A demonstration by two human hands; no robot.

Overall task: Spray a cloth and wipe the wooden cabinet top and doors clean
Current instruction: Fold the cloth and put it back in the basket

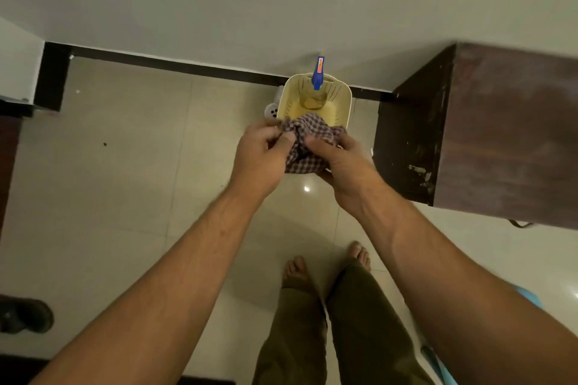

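Hands grip a bunched checked cloth (308,144) together: left hand (261,155) pinching its edge, right hand (341,162) cupping it. Just beyond them, a spray bottle (316,84) stands in a basket (292,94); the cabinet (500,131) is to their right. Cloth is in hand; spraying likely comes next, needing one hand freed.

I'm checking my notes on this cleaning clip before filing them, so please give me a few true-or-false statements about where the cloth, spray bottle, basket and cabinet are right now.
1. Both hands grip the checkered cloth. True: the left hand and the right hand bunch it between them.
2. The spray bottle is on the cabinet top. False: it stands in the cream basket on the floor.
3. The wooden cabinet is on the person's right. True.
4. The cloth is spread flat on the cabinet top. False: it is crumpled in the hands, above the basket's near edge.
5. The person wears shoes. False: both feet are bare.
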